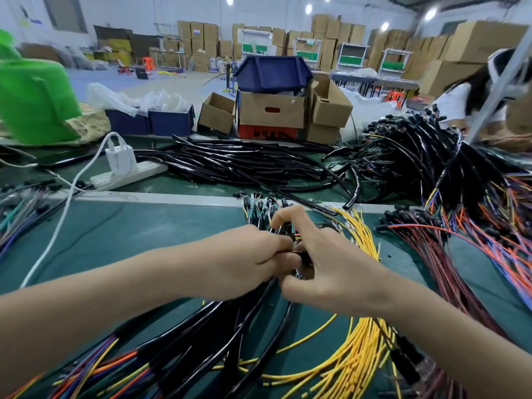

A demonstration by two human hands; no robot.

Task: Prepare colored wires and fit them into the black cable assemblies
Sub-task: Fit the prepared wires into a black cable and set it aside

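While the left hand (244, 260) is gripping the bundle of glossy black sheathed cables (218, 326) to steady it, the right hand (331, 272) is pinching one black cable end (302, 257) with curled fingers, seemingly readying it for a wire.

Green-matted worktop (138, 231), crowded with cable stock.
A pale metal strip (172, 198) crosses it left to right. Far side: white power strip (129, 175) with a charger (119, 156) plugged in, its white cord (62, 217) trailing toward the near edge; beside it a loose pile of black cables (244, 165); tangled wired heap (417, 156) far right. Near side: black cable assemblies (216, 335) fanned at centre, yellow wires (354, 355) just right of them, red and orange wires (466, 260) beyond, mixed coloured wires (20, 223) at the left edge.
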